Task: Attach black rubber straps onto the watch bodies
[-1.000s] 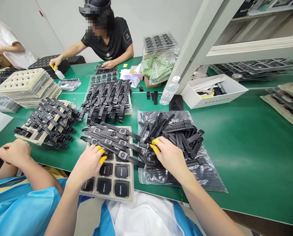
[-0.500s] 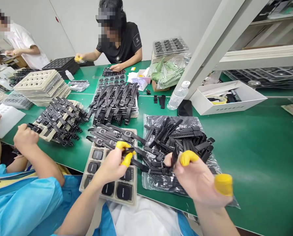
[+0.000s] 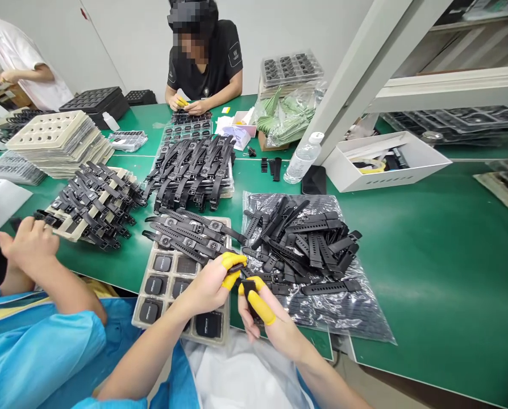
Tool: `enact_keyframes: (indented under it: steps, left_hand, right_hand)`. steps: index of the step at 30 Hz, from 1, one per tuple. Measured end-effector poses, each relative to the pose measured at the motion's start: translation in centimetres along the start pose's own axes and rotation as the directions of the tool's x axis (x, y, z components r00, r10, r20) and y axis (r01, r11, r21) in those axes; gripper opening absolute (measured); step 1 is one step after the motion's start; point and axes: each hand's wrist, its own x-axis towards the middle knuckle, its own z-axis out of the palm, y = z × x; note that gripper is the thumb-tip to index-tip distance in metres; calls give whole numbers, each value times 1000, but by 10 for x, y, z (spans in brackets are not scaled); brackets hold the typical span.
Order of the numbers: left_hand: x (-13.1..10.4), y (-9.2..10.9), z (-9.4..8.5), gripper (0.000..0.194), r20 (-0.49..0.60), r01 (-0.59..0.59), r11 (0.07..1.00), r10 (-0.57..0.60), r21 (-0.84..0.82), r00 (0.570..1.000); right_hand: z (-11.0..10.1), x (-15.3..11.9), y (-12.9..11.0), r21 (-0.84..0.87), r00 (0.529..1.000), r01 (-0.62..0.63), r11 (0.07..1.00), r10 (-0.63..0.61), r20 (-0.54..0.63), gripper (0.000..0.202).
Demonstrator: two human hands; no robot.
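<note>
My left hand (image 3: 213, 284), with yellow finger cots, is closed on a dark watch (image 3: 236, 267) above the right edge of a cream tray (image 3: 138, 309). My right hand (image 3: 267, 312), also in yellow cots, pinches a black watch strap (image 3: 249, 286) close against the watch. Fingers hide where the two parts meet. Square black watch faces (image 3: 208, 325) sit in the tray's pockets, and several strapped watches (image 3: 190, 230) lie across its far end. To the right, loose black straps (image 3: 317, 241) are heaped on a clear plastic bag (image 3: 356, 321).
Trays of strapped watches (image 3: 194, 170) (image 3: 94, 204) stand beyond and left. A water bottle (image 3: 304, 159), a phone (image 3: 313, 180) and a white box (image 3: 390, 170) lie beyond the bag. A co-worker's arm (image 3: 62, 278) is close on my left; another person (image 3: 205, 62) sits opposite.
My right hand has moved left from the strap heap with a strap, meeting my left hand. My left hand has shifted slightly right. The person opposite has brought both hands together.
</note>
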Motion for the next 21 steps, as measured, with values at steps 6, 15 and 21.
enact_keyframes:
  steps: [6, 15, 21]
  left_hand:
    - [0, 0, -1, 56, 80, -104, 992, 98, 71, 992]
    - [-1, -1, -1, 60, 114, -138, 987, 129, 81, 985]
    - [-2, 1, -2, 57, 119, -125, 991, 119, 50, 986]
  right_hand:
    - [-7, 11, 1, -40, 996, 42, 998, -44, -75, 35]
    - [-9, 11, -3, -34, 1000, 8, 999, -8, -8, 41]
    - [-10, 12, -4, -4, 999, 26, 1000, -26, 30, 40]
